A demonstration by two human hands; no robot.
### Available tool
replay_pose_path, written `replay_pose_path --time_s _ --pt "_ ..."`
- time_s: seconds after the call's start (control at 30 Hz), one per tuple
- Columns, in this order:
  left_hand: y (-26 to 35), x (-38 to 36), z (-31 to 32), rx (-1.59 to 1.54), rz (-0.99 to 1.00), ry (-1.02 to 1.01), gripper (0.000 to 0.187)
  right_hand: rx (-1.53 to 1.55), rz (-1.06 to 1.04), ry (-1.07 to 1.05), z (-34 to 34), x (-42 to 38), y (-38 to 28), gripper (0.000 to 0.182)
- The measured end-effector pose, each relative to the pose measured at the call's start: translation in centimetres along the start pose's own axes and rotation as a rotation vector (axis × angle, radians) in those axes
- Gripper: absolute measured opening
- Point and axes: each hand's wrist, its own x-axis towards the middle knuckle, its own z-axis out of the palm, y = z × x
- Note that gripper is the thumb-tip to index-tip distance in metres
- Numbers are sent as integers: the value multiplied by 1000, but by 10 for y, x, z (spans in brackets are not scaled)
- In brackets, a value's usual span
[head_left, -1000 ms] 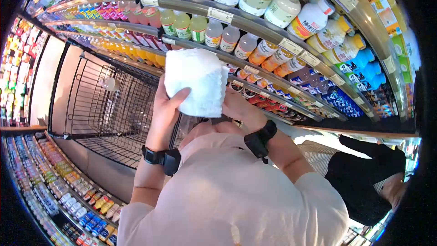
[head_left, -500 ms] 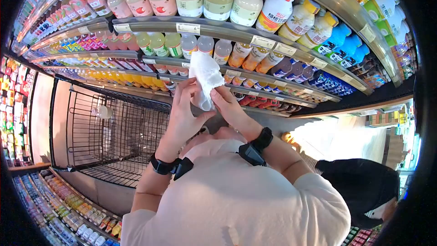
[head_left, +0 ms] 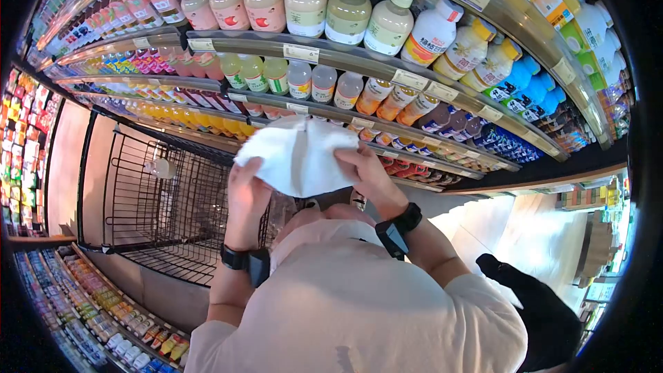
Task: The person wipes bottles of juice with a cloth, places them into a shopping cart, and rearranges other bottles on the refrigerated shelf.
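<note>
A white tissue (head_left: 297, 155) with a crease down its middle is spread out between my two hands in front of the drink shelves. My left hand (head_left: 248, 190) pinches its left side, thumb and fingers closed on the edge. On the other side my right hand (head_left: 369, 173) grips the right edge, fingertips pressed on the sheet. Each wrist wears a black band with a dark device. Behind the tissue, part of the lower bottle rows is hidden.
A black wire shopping cart (head_left: 166, 200) stands on the left with a small pale container (head_left: 162, 168) in it. Shelves of bottled drinks (head_left: 304, 10) curve across the front. At the lower right is a person in black (head_left: 542, 311). More stocked shelves (head_left: 117, 304) lie at lower left.
The tissue was bunched and folded between my hands; now it is opened out wide. My hands have moved apart to its two sides. The person in black has shifted lower.
</note>
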Motion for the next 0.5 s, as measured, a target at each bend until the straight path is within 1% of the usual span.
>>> replay_pose_path --time_s 0.03,0.07,0.13,0.17,0.2,0.23,0.27,0.3,0.37,0.4,0.43,0.47,0.5 --pt "0 0 -13 18 36 11 51 17 1 51 -3 -1 -3 27" --pt "1 -1 -28 -42 30 45 51 14 5 44 -18 5 -4 27" --pt "6 -14 -30 19 62 54 53 268 -109 -714 -65 26 1 22" --pt "8 -15 -34 17 67 61 53 -512 -428 -392 -81 17 5 20" --pt "9 -18 -41 -39 -3 47 55 -511 -420 -397 -68 12 -2 20" --pt "10 -20 -47 -96 -72 32 56 -403 -353 -228 -44 2 -17 23" --pt "11 -22 -54 -100 -66 39 56 -296 -287 -60 -29 -4 -27 25" --pt "12 -22 -60 -57 -92 -6 58 -363 -321 2 -28 -6 -28 31" --pt "13 -24 -65 -32 -128 -53 60 -411 -322 -17 -23 -9 -36 32" --pt "14 -25 -63 -37 -120 -45 60 -455 -329 -30 -18 -10 -39 33" --pt "14 -26 -61 -31 -99 -23 62 -364 -320 21 -9 -15 -39 33" --pt "15 -26 -58 -25 -79 -1 64 -368 -315 11 -6 -15 -41 33" --pt "17 -27 -54 -28 -71 5 64 -438 -305 -13 -4 -15 -42 32"
